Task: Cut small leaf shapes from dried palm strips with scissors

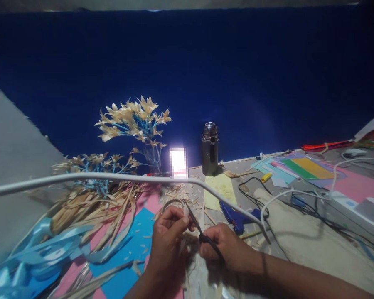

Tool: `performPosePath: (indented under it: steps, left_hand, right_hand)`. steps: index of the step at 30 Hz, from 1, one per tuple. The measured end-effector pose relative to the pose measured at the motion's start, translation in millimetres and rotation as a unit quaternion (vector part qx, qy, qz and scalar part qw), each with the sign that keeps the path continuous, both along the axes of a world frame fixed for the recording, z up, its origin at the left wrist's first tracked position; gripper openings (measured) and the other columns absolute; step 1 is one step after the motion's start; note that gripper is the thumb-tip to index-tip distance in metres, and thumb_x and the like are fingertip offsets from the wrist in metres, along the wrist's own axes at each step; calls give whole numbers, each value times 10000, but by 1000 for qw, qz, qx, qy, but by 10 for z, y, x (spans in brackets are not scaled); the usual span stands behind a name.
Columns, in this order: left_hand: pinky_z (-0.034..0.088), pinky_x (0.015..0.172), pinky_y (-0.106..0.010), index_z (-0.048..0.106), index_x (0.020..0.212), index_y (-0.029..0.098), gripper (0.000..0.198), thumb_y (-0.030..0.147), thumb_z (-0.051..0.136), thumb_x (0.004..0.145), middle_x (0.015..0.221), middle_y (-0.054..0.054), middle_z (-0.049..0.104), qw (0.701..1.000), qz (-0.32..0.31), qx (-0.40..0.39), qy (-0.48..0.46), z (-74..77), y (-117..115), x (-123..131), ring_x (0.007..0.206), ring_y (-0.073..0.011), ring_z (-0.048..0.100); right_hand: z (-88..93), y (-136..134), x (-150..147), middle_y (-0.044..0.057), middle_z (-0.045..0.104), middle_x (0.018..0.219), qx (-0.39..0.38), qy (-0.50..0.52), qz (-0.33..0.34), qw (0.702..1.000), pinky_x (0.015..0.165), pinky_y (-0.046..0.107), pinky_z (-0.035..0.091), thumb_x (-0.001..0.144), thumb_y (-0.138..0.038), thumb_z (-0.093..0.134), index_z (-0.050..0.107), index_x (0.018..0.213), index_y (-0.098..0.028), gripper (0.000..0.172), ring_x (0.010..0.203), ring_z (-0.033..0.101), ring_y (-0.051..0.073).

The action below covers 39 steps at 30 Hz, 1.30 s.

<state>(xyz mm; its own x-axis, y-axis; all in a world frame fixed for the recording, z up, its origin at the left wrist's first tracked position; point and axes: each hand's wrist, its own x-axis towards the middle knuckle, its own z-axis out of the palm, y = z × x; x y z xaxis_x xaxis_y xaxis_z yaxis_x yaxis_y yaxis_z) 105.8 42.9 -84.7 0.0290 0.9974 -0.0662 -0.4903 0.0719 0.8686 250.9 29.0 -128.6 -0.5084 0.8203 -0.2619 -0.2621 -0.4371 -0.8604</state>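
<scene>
My left hand (171,230) is closed in a pinch around a small pale piece of dried husk (186,211). A thin brown strip (171,202) curves up behind its fingers. My right hand (229,247) grips a pair of dark scissors (193,218) by the handles, with the blades pointing up and left beside the pale piece. Whether the blades touch it I cannot tell. Pale shavings (191,193) lie scattered on the table around both hands.
A grey bar (127,177) crosses in front. Husk flowers (134,118), dried husks (81,207) and blue ribbon (50,249) are left. A flask (210,153) stands behind. A blue glue gun (238,216), cables (252,182) and a power strip (358,216) lie right.
</scene>
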Motion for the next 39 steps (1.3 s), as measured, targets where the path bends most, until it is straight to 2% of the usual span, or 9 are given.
performPosePath:
  steps: [11, 15, 18, 22, 24, 29, 31, 33, 39]
  left_hand:
    - [452, 495, -239, 561, 643, 183, 204, 195, 753, 712, 608, 5, 630, 1000, -12, -23, -11, 48, 6, 4, 517, -127, 544]
    - [464, 496, -229, 570, 707, 188, 243, 204, 812, 689, 631, 5, 657, 999, -8, -52, -13, 28, 18, 8, 523, -123, 567]
    - [456, 457, -237, 576, 731, 190, 286, 231, 850, 661, 597, 14, 643, 998, -24, -55, -15, -3, 32, 6, 484, -133, 565]
    - [469, 447, -260, 584, 752, 192, 299, 217, 863, 647, 604, 18, 646, 997, -44, -60, -25, -21, 48, 6, 473, -145, 578]
    - [469, 452, -262, 590, 759, 192, 291, 200, 861, 654, 623, 17, 655, 996, -47, -66, -28, -29, 52, 3, 460, -130, 564]
    - [357, 418, -215, 597, 781, 207, 266, 229, 847, 693, 498, 68, 523, 991, -80, -78, -69, -101, 40, 9, 405, -104, 480]
    - [379, 445, -222, 594, 762, 199, 273, 221, 853, 683, 535, 47, 561, 990, -87, -87, -66, -134, 18, 27, 447, -115, 525]
    - [409, 480, -228, 594, 747, 187, 273, 215, 856, 678, 607, 11, 627, 989, -94, -101, -54, -159, -9, 49, 500, -123, 572]
    - [409, 477, -217, 592, 720, 172, 257, 243, 838, 704, 575, 5, 617, 986, -121, -109, -19, -182, -66, 74, 476, -104, 543]
  right_hand:
    - [35, -10, 12, -69, 449, 444, -10, -26, -6, 1000, 364, 189, 361, 636, -394, 803, 497, 563, -176, 383, 354, 370, 52]
    - [128, 24, 7, -52, 463, 447, 3, -57, -73, 996, 371, 187, 278, 632, -385, 810, 505, 559, -171, 379, 373, 386, 60]
    - [190, 57, 9, -33, 500, 500, 19, -32, -115, 993, 411, 185, 262, 643, -364, 809, 525, 584, -157, 355, 429, 409, 60]
    - [187, 90, 21, -11, 542, 566, 25, -15, -104, 994, 442, 194, 290, 726, -421, 766, 591, 665, -132, 344, 466, 426, 65]
    - [192, 103, 37, -24, 546, 587, 15, -17, -104, 994, 461, 199, 321, 705, -419, 797, 606, 732, -137, 342, 478, 449, 73]
    - [303, 119, 89, -16, 639, 784, 46, -13, -191, 980, 559, 206, 420, 607, -324, 886, 610, 905, -172, 434, 610, 548, 91]
    - [348, 114, 96, -5, 657, 843, 65, 1, -201, 977, 597, 216, 450, 603, -318, 896, 609, 918, -175, 450, 636, 562, 92]
    - [374, 104, 89, -11, 643, 796, 71, 18, -192, 979, 628, 232, 477, 595, -319, 905, 606, 880, -169, 440, 635, 574, 101]
    - [383, 65, 60, -25, 601, 694, 49, 30, -188, 980, 585, 243, 478, 557, -318, 923, 579, 851, -174, 475, 589, 582, 119]
